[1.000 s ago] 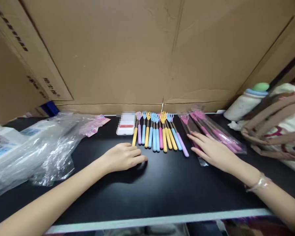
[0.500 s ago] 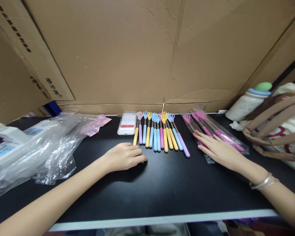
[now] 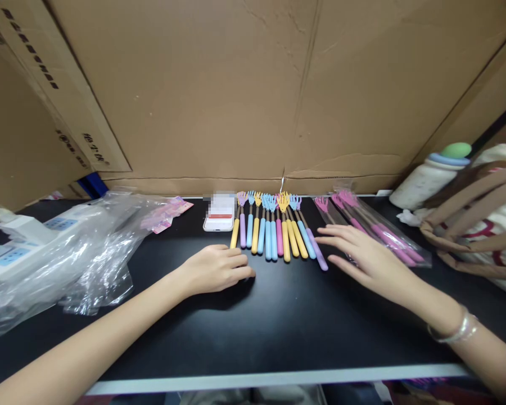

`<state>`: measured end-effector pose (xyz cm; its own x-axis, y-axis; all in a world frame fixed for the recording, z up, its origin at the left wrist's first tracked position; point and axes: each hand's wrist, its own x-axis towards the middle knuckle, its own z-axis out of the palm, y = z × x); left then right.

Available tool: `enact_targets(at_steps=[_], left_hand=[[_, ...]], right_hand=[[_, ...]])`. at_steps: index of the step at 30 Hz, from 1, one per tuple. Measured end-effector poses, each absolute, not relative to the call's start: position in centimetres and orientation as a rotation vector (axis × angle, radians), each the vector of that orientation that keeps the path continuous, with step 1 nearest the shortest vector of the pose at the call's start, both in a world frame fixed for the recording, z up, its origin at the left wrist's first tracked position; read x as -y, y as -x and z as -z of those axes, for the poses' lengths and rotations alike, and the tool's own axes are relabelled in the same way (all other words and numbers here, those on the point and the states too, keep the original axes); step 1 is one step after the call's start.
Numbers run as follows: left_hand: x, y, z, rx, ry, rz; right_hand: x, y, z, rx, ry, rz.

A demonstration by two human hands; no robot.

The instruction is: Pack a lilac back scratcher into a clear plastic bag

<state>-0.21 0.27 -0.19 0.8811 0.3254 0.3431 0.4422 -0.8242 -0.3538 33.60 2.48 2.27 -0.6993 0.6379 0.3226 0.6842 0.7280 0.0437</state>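
Note:
A row of back scratchers with claw heads and yellow, purple, blue and pink handles lies on the black table, among them a yellow back scratcher (image 3: pixel 235 233) at the left end. My left hand (image 3: pixel 215 270) rests on the table just in front of it, fingers loosely curled, hiding the lower tip of its handle. Nothing shows in that hand. At the row's right end lies a purple back scratcher (image 3: pixel 316 248). My right hand (image 3: pixel 365 261) is open beside it, fingers spread, partly covering the pink back scratchers (image 3: pixel 390 242) in clear bags.
A phone (image 3: pixel 218 216) lies left of the row. Clear plastic bags (image 3: pixel 105 253) cover part of a white machine (image 3: pixel 21 242) at left, near pink printed cards (image 3: pixel 171 212). A bottle (image 3: pixel 424 183) and a cloth bag (image 3: pixel 476 225) stand at right. Cardboard (image 3: pixel 202 101) walls the back.
My right hand has moved left and lifted off the bagged pink back scratchers toward the purple handle, its fingers spreading. My left hand stays in place. The view has shifted slightly.

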Motion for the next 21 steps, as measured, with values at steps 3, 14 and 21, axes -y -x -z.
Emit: enact_targets(at_steps=[3, 14, 21], left_hand=[[-0.3, 0.2, 0.3, 0.591, 2.653, 0.371], [-0.2, -0.2, 0.7, 0.583, 2.657, 0.393], [0.0, -0.4, 0.6, 0.602, 2.69, 0.423]], right_hand=[[-0.7, -29.3, -2.8, 2.743, 0.747, 0.208], [-0.9, -23.6, 0.4, 2.856, 0.307, 0.434], [-0.9, -23.6, 0.2, 2.876, 0.46, 0.069]])
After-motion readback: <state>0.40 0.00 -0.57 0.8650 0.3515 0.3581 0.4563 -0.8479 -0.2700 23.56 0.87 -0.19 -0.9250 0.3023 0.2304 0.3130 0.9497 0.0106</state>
